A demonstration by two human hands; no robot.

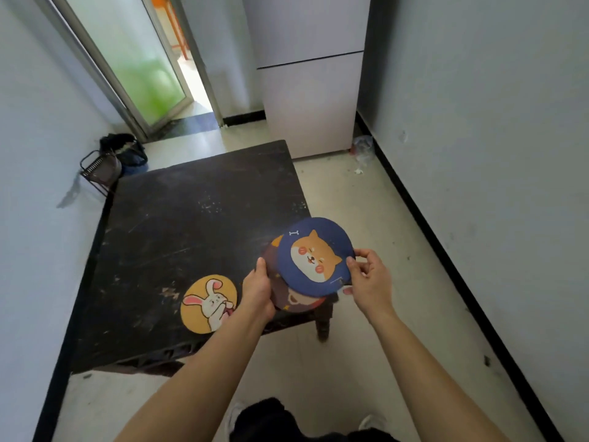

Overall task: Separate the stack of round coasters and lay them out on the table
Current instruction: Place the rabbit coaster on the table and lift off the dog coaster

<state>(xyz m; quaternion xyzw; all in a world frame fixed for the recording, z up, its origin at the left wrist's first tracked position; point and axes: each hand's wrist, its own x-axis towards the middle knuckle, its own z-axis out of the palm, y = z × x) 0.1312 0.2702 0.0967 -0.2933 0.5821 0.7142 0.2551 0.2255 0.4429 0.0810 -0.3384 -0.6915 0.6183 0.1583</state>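
- Nearest the camera, two bare forearms reach out over the pale floor, with dark trousers and shoes just showing at the bottom edge.
- Left hand [258, 290] grips the left edge of the stack of round coasters [294, 303], thumb on top, fingers curled under, closed on it and holding it above the near right corner of the table.
- Right hand [369, 279] pinches the right rim of the top piece, the blue dog coaster [314, 258], thumb and fingertips shut on its edge; it sits slid up and right, off-centre on the stack.
- Under the blue one, a brown coaster with a bear [298, 301] peeks out, and a sliver of orange shows at the upper left; how many lie in the stack in all, I cannot tell.
- One yellow rabbit coaster [205, 303] lies flat on the table, just left of the left wrist, near the front edge.
- No writing or brand reads on any coaster, only cartoon animals and a small bone.
- The dark wooden table [191, 218] is scuffed and bare further back.
- Beyond it: a black wire rack [100, 169] at the left wall, a white refrigerator [310, 74], and a frosted glass door [140, 55].
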